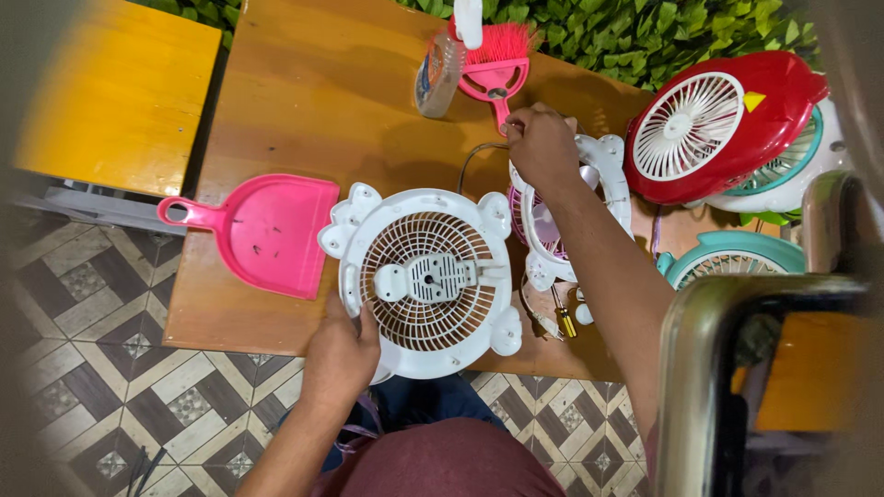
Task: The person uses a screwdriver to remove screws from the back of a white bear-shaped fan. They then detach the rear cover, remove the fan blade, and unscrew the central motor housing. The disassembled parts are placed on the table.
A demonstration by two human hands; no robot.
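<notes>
- The left hand grips the near rim of a white plastic grille, round with scalloped lugs and fine radial ribs, lying flat at the near edge of the table.
- The right hand is closed around the far rim of a second white fan shell, just beside the grille; pink blades show inside it.
- A smooth pink dustpan lies left of the grille.
- A pink bristle brush lies at the far edge.
- A small yellow-handled screwdriver rests by the shell.
- A glossy red fan stands to the right.
- The table is smooth brown wood.
</notes>
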